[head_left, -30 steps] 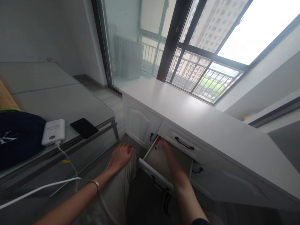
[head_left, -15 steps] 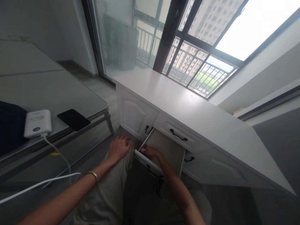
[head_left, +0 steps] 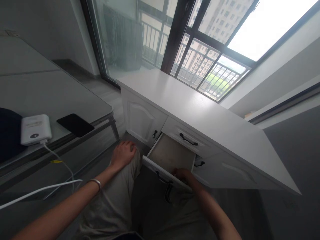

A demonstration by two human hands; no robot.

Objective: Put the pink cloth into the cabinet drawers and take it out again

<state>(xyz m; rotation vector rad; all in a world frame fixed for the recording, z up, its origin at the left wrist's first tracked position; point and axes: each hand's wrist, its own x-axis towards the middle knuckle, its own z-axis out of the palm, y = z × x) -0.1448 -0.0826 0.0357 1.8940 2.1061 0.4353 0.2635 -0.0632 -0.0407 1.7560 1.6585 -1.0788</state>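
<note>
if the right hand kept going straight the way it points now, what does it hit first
Probably the bare floor of the open drawer: the right hand sits at the front edge, pointing in. Beyond that, likely the drawer's back; depth is unclear.

The left hand [head_left: 123, 154] lies flat, palm down, on the left knee; the right hand [head_left: 183, 174] reaches forward, fingers curled downward.

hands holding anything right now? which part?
Right hand is curled over the front panel of the open drawer, near its right end; whether it holds anything cannot be told. Left hand rests flat on the knee, holding nothing.
</note>
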